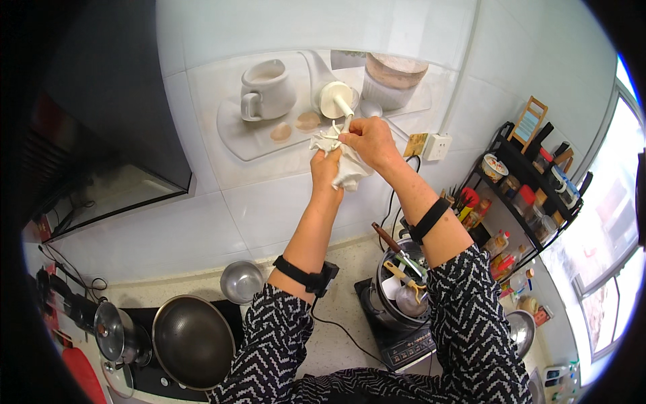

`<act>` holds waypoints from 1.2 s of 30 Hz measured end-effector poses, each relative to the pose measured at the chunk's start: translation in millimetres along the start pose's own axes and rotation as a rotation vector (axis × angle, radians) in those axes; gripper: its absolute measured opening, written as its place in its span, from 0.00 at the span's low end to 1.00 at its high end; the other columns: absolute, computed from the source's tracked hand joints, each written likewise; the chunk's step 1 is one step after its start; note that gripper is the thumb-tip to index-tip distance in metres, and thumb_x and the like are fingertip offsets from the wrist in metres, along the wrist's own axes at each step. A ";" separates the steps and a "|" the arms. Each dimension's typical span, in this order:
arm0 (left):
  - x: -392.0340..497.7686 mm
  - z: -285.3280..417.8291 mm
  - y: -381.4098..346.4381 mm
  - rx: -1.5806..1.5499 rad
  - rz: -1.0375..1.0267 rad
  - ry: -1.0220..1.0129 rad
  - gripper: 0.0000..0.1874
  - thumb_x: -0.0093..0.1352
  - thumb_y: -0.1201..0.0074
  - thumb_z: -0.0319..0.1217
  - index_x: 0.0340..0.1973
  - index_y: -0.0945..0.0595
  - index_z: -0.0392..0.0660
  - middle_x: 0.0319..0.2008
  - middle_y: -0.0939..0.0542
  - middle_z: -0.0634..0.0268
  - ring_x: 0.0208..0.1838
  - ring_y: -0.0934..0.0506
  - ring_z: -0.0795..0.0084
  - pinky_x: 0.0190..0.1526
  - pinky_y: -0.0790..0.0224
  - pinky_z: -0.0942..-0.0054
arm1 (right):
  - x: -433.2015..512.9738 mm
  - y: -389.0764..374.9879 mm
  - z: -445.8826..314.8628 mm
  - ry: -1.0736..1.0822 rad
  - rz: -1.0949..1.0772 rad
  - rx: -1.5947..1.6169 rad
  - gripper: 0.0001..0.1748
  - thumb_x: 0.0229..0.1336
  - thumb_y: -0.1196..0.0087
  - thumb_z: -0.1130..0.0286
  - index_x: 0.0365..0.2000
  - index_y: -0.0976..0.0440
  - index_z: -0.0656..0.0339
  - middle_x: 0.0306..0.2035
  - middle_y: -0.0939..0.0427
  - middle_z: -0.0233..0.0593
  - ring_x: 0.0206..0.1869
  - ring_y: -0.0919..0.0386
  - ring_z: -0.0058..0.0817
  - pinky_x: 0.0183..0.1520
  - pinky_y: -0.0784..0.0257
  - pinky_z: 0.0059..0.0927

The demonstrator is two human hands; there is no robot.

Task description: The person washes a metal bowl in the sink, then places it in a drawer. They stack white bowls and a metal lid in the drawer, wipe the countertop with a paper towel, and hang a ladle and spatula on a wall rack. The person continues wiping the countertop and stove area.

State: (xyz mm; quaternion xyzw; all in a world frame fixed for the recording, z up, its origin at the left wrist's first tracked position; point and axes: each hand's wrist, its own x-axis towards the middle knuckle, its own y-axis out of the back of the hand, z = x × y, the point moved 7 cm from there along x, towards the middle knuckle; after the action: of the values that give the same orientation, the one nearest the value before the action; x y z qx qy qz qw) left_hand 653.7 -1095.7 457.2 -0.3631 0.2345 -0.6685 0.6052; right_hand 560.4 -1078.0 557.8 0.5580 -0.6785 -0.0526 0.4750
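On the tiled wall in front of me, a cream plastic wall hook [336,100] has a round base, a short arm and several thin prongs. A crumpled white cloth [351,169] is bunched around and below its prongs. My left hand [325,169] grips that cloth from beneath, thumb up. From the right, my right hand [372,141] pinches at the prongs just under the arm, its fingertips against the cloth. The folds partly hide the prongs and some of my fingers.
Below are a wok [194,343], a lidded pot [113,331], a steel bowl [241,282] and a pot of utensils [404,293] on an induction cooker [409,348]. Right of the hook are a socket [437,147] and a spice rack [535,192]. A range hood [116,126] juts out at left.
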 end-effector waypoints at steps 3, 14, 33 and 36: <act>-20.7 -8.3 -11.3 0.196 -0.024 0.076 0.16 0.67 0.53 0.24 0.51 0.30 0.35 0.43 0.23 0.56 0.42 0.21 0.66 0.41 0.25 0.69 | 0.6 -1.7 2.9 -0.027 -0.025 -0.044 0.12 0.42 0.35 0.66 0.25 0.19 0.64 0.20 0.22 0.46 0.25 0.22 0.37 0.32 0.30 0.35; -47.3 -13.1 -21.1 0.165 -0.121 0.087 0.12 0.61 0.48 0.24 0.40 0.22 0.32 0.32 0.19 0.57 0.30 0.20 0.70 0.29 0.29 0.74 | 3.2 0.8 0.7 0.010 -0.043 -0.092 0.14 0.44 0.33 0.67 0.29 0.20 0.67 0.25 0.23 0.43 0.27 0.24 0.33 0.32 0.31 0.34; -156.2 -52.9 150.9 -0.146 0.353 0.348 0.24 0.72 0.60 0.48 0.52 0.27 0.43 0.46 0.22 0.60 0.51 0.25 0.61 0.55 0.33 0.60 | -178.6 -50.9 -78.3 0.212 -0.245 0.145 0.18 0.49 0.40 0.63 0.39 0.24 0.61 0.36 0.24 0.50 0.39 0.24 0.48 0.43 0.28 0.40; -183.6 -50.5 126.1 -0.420 -0.017 0.666 0.24 0.70 0.57 0.51 0.44 0.22 0.41 0.39 0.20 0.56 0.42 0.22 0.60 0.45 0.27 0.59 | -233.9 -75.1 -93.8 0.146 -0.547 0.029 0.14 0.51 0.42 0.63 0.33 0.26 0.63 0.34 0.24 0.49 0.37 0.25 0.49 0.40 0.29 0.44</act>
State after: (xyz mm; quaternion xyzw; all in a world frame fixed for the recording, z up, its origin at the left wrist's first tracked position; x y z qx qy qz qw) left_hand 696.1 -942.1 293.7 -0.2443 0.5464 -0.6923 0.4031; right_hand 662.2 -874.1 426.5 0.7295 -0.4674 -0.1287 0.4826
